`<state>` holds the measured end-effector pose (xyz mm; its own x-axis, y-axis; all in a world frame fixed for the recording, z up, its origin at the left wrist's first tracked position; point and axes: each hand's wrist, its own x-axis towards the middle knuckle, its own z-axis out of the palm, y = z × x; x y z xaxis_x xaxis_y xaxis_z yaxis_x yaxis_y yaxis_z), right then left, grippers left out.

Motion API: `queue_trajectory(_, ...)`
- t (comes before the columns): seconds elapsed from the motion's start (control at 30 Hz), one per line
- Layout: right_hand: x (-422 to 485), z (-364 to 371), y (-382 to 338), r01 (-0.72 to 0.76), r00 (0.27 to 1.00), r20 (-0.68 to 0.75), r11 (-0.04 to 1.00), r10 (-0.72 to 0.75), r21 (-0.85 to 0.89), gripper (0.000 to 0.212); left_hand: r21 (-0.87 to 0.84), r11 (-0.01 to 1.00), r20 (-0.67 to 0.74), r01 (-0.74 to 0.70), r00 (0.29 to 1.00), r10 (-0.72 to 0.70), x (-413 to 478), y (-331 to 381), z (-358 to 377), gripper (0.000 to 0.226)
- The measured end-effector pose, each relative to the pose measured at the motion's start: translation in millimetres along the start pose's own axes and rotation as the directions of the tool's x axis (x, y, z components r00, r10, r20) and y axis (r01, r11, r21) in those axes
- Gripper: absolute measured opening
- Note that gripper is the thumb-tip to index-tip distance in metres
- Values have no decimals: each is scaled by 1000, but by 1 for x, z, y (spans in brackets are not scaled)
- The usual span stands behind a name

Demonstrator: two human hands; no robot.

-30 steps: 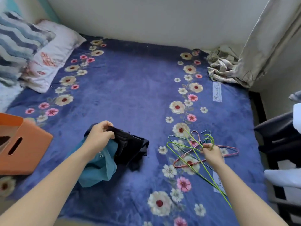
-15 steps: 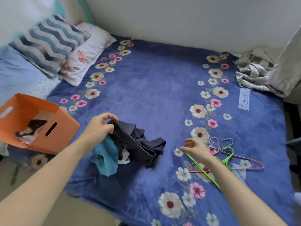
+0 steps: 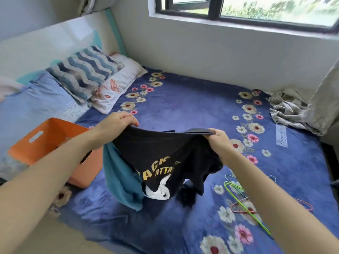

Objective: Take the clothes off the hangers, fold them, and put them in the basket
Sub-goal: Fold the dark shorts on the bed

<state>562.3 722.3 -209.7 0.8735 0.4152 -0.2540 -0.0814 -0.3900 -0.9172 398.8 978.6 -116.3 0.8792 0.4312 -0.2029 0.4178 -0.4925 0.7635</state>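
The black T-shirt (image 3: pixel 161 154) with yellow lettering hangs above the blue floral blanket (image 3: pixel 192 107) — I grip its top edge with my left hand (image 3: pixel 117 123) and my right hand (image 3: pixel 218 139), fingers curled over the cloth. A teal garment (image 3: pixel 121 176) dangles beside it, below my left wrist. The orange basket (image 3: pixel 53 132) sits just left; wire hangers (image 3: pixel 236 189) lie on the blanket by my right forearm.

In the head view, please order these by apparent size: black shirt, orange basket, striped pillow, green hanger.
1. Black shirt.
2. Orange basket and striped pillow: look alike; the left arm hides part of the basket, so unranked.
3. Green hanger, thin wire.
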Motion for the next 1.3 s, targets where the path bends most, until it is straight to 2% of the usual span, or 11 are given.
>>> queue_trajectory(0.2, -51, -30, -138, 143, 985, 106, 986, -133, -91, 31, 207, 975, 563, -80, 825, -52, 23, 17, -106, 69)
queue_trajectory(0.3, -71, -34, -191, 166, 963, 266, 864, -38, -476, 22, 635, 746, 379, -200, 922, -76, 53, 38, -147, 53)
queue_trajectory(0.4, -56, -39, -216, 61, 991, 121, 615, 57, -786, 28, 718, 668, 252, -196, 968, 13, 71, 64, -159, 38)
queue_trajectory(0.57, -1, -63, -193, -130, 954, -240, 475, -179, -870, 29, 670, 705, 109, -232, 970, 215, 131, 69, -161, 24)
queue_trajectory(0.77, 61, -68, -140, -287, 898, -364, 300, -246, -910, 10, 786, 587, -108, -192, 893, 437, 205, 47, -99, 27)
queue_trajectory(0.87, 81, -88, -139, -365, 847, -418, 213, -329, -906, 8, 631, 761, -274, -153, 874, 402, 236, 57, -90, 12)
queue_trajectory(0.97, 95, -107, -152, -396, 739, -550, 410, -388, -822, 16, -46, 992, -353, -121, 931, 97, 256, 78, -87, 17)
queue_trajectory(1.07, 112, -110, -166, -256, 699, -705, 879, -118, -401, 23, -799, 591, -212, -113, 972, -100, 256, 104, -76, 20)
queue_trajectory(1.13, 122, -107, -170, -42, 725, -657, 964, 209, 261, 26, -775, 589, -298, -229, 954, -21, 257, 102, -67, 27)
queue_trajectory(1.2, 122, -105, -156, 167, 724, -607, 770, 328, 616, 29, -546, 721, -468, -426, 869, 159, 257, 84, -57, 26)
queue_trajectory(1.3, 114, -90, -107, 200, 599, -800, 972, -21, 124, 23, -284, 756, -596, -590, 726, 343, 246, 41, -39, 24)
